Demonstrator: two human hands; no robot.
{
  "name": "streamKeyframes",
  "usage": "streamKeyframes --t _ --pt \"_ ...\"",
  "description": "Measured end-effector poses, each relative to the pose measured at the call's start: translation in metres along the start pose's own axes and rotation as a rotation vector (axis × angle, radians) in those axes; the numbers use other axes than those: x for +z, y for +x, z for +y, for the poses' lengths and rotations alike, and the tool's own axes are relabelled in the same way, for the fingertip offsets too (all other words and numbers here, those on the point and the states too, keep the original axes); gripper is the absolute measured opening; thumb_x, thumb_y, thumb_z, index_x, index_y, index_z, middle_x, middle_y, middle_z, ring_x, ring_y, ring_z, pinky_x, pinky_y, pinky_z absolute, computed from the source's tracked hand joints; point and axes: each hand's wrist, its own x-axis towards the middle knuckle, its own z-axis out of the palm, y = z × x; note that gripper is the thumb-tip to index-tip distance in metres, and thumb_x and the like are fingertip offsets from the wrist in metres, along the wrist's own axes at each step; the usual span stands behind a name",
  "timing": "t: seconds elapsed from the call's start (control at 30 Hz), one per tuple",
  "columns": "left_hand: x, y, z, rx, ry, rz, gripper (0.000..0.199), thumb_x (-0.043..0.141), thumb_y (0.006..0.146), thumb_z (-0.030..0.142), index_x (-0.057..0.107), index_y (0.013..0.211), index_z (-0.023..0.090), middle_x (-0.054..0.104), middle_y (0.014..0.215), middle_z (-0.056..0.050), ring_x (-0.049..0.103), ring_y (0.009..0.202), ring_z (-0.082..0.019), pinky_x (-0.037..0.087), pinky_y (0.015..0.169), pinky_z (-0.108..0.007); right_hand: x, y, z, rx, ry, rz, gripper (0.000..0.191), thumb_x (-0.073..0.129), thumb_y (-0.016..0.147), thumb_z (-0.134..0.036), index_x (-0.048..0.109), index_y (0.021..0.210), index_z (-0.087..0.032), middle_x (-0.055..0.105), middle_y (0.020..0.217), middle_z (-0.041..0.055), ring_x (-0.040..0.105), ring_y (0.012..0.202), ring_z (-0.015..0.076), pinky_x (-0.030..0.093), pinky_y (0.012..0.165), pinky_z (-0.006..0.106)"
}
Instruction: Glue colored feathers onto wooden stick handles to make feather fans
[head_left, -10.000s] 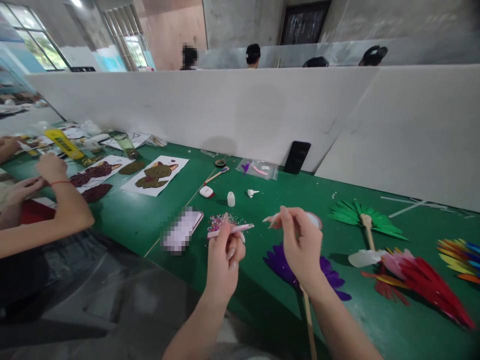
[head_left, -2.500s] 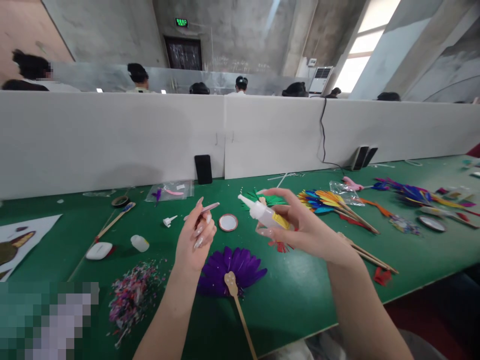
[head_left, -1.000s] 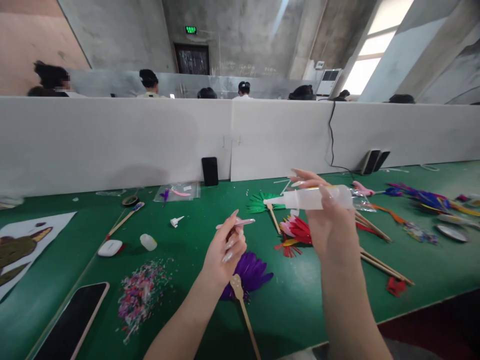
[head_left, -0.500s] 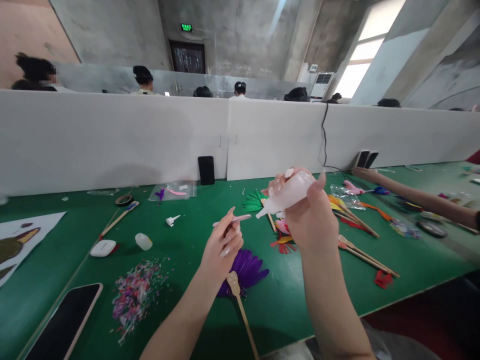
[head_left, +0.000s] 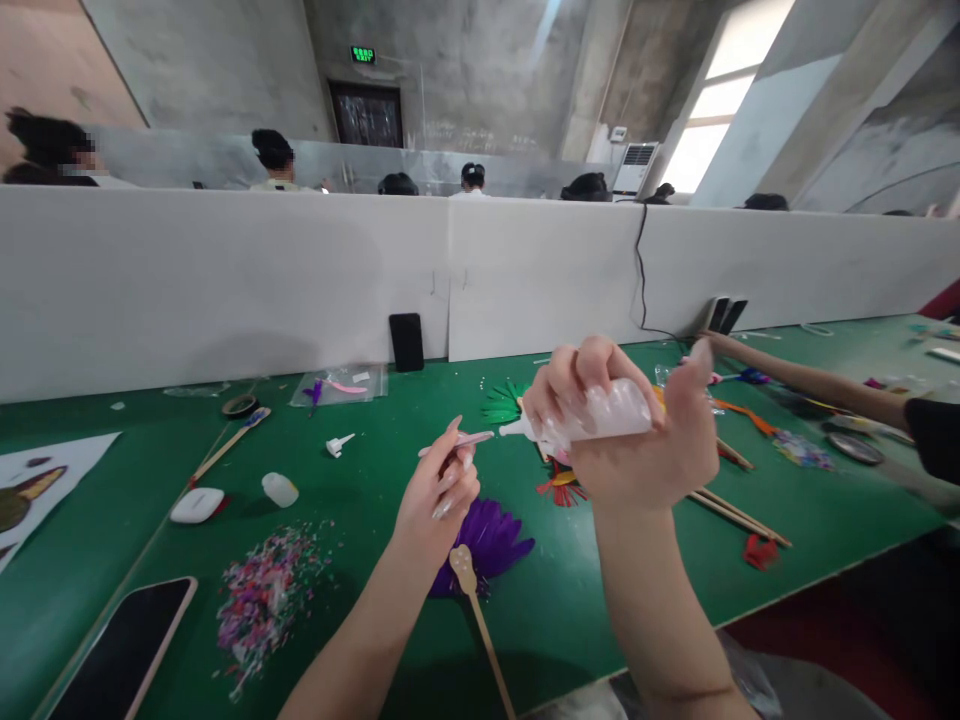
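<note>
My left hand [head_left: 442, 488] pinches a slim pale pink piece [head_left: 466, 440] between thumb and fingertips; its exact kind is unclear. My right hand [head_left: 634, 430] is wrapped round a translucent squeeze bottle [head_left: 611, 410], held almost level. The bottle's white nozzle points left, close to the pink piece's tip; I cannot tell whether they touch. Below the left hand, a fan of purple feathers [head_left: 495, 540] lies on the table, with a wooden spoon-shaped stick [head_left: 480, 610] partly over it. Green feathers [head_left: 504, 402] and red fringe [head_left: 561, 490] show behind the right hand, partly hidden.
Colourful confetti bits [head_left: 262, 600] lie on the green table [head_left: 352, 620], near a phone [head_left: 124, 650]. A white cap [head_left: 280, 489], a nozzle piece [head_left: 339, 444] and a plastic bag [head_left: 341, 386] are further back. At right, another person's arm [head_left: 810, 375] reaches in. A white partition [head_left: 225, 290] stands behind.
My right hand has turned the bottle from a slant to nearly level, bringing its nozzle left towards the pink piece. My left hand keeps its pinch. The view has shifted slightly.
</note>
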Motion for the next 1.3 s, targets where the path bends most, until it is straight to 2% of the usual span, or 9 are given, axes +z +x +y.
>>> streamKeyframes --t 0.07,0.13,0.3,0.47,0.67,0.77,0.9,1.1,1.3 --pt "0.000 0.000 0.000 0.000 -0.005 -0.007 0.040 0.038 0.093 0.024 0.047 0.056 0.013 0.035 0.039 0.008 0.023 0.023 0.000 0.019 0.029 -0.016 0.001 0.002 -0.001 0.013 0.059 -0.021 0.052 0.026 0.083 -0.068 0.037 0.058 -0.023 0.032 0.053 -0.0034 0.035 0.041 0.0112 0.032 0.037 0.025" --pt "0.000 -0.001 0.000 -0.008 -0.003 -0.010 0.041 0.038 0.094 0.024 0.047 0.055 0.014 0.034 0.038 0.008 0.022 0.023 0.000 0.019 0.029 -0.016 0.001 0.004 -0.001 0.011 0.080 -0.015 0.056 0.021 0.084 -0.068 0.037 0.054 -0.023 0.029 0.047 -0.0037 0.033 0.037 0.0112 0.029 0.035 0.025" --pt "0.002 -0.004 0.000 0.035 0.036 0.004 0.036 0.044 0.091 0.025 0.050 0.058 0.013 0.036 0.042 0.008 0.022 0.024 0.001 0.018 0.029 -0.014 0.004 0.005 0.002 -0.035 0.063 0.019 0.054 0.025 0.087 -0.063 0.035 0.051 -0.023 0.026 0.045 -0.0043 0.028 0.036 0.0113 0.028 0.035 0.025" --pt "0.005 -0.008 -0.001 0.069 0.063 0.026 0.031 0.050 0.089 0.028 0.055 0.062 0.013 0.036 0.043 0.008 0.023 0.024 0.002 0.019 0.030 -0.012 0.008 0.006 0.002 -0.082 0.172 0.037 0.052 0.027 0.089 -0.055 0.036 0.049 -0.023 0.028 0.045 -0.0036 0.031 0.036 0.0109 0.030 0.036 0.025" --pt "0.004 -0.009 -0.001 0.051 0.051 -0.008 0.035 0.047 0.090 0.027 0.053 0.058 0.013 0.030 0.038 0.009 0.022 0.023 0.001 0.018 0.030 -0.013 0.005 0.008 0.007 -0.129 0.336 -0.060 0.054 0.032 0.086 -0.055 0.041 0.045 -0.022 0.032 0.040 -0.0034 0.034 0.034 0.0100 0.029 0.034 0.024" --pt "0.004 -0.009 0.000 0.031 0.014 -0.024 0.038 0.044 0.091 0.026 0.050 0.057 0.013 0.031 0.038 0.009 0.022 0.024 0.000 0.019 0.030 -0.014 0.003 0.007 0.008 -0.126 0.387 -0.068 0.054 0.032 0.087 -0.053 0.041 0.045 -0.021 0.032 0.039 -0.0036 0.036 0.035 0.0096 0.030 0.035 0.024" --pt "0.005 -0.012 0.001 0.009 -0.014 -0.011 0.039 0.042 0.092 0.026 0.047 0.055 0.014 0.032 0.038 0.008 0.021 0.024 -0.001 0.017 0.031 -0.017 0.000 0.006 0.004 -0.100 0.424 -0.062 0.050 0.037 0.084 -0.050 0.035 0.044 -0.021 0.030 0.037 -0.0046 0.036 0.034 0.0091 0.032 0.035 0.023" --pt "0.009 -0.023 -0.002 0.025 -0.037 -0.007 0.035 0.048 0.090 0.028 0.048 0.058 0.014 0.032 0.038 0.008 0.019 0.027 -0.001 0.017 0.033 -0.017 -0.007 0.006 0.001 -0.058 0.507 -0.041 0.052 0.043 0.082 -0.044 0.019 0.043 -0.021 0.028 0.032 -0.0064 0.033 0.030 0.0074 0.032 0.033 0.021" --pt "0.008 -0.030 -0.009 -0.017 -0.086 -0.052 0.031 0.051 0.087 0.025 0.054 0.059 0.014 0.031 0.037 0.009 0.019 0.027 -0.001 0.022 0.035 -0.016 -0.008 0.008 0.006 -0.036 0.599 -0.035 0.055 0.051 0.079 -0.040 0.016 0.041 -0.021 0.028 0.030 -0.0077 0.033 0.027 0.0067 0.033 0.031 0.020"
